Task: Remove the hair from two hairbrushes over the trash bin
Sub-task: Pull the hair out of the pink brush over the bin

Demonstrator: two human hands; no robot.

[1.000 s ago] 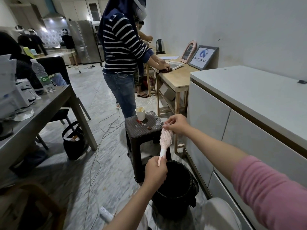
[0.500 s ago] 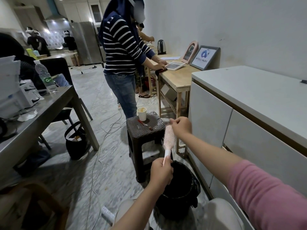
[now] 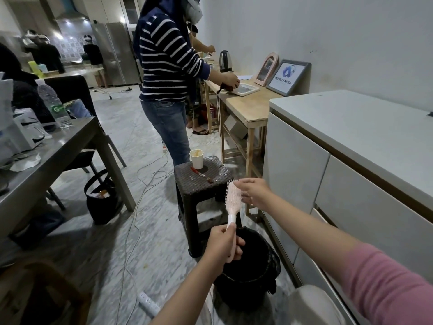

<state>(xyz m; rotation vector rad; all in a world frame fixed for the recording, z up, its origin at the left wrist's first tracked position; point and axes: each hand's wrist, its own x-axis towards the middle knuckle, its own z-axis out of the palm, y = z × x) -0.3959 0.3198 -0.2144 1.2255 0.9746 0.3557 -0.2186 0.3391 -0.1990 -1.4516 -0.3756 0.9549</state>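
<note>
A pale pink hairbrush point(image 3: 232, 199) stands upright over the black trash bin point(image 3: 250, 273), bristles facing right. My left hand point(image 3: 222, 245) grips its handle from below. My right hand point(image 3: 254, 192) is at the bristle head, fingertips pinching at the upper bristles; any hair there is too fine to see. No second hairbrush is in view.
A dark wicker stool point(image 3: 201, 177) with a paper cup point(image 3: 196, 158) and a red pen stands just behind the bin. White cabinets point(image 3: 328, 179) line the right. A person in a striped top point(image 3: 168, 66) stands ahead. Grey table point(image 3: 46, 158) at left; cables point(image 3: 131, 231) and a power strip on the floor.
The brush and both hands have kept their place over the bin. My right hand has shifted slightly along the bristle head. The view has drifted a little.
</note>
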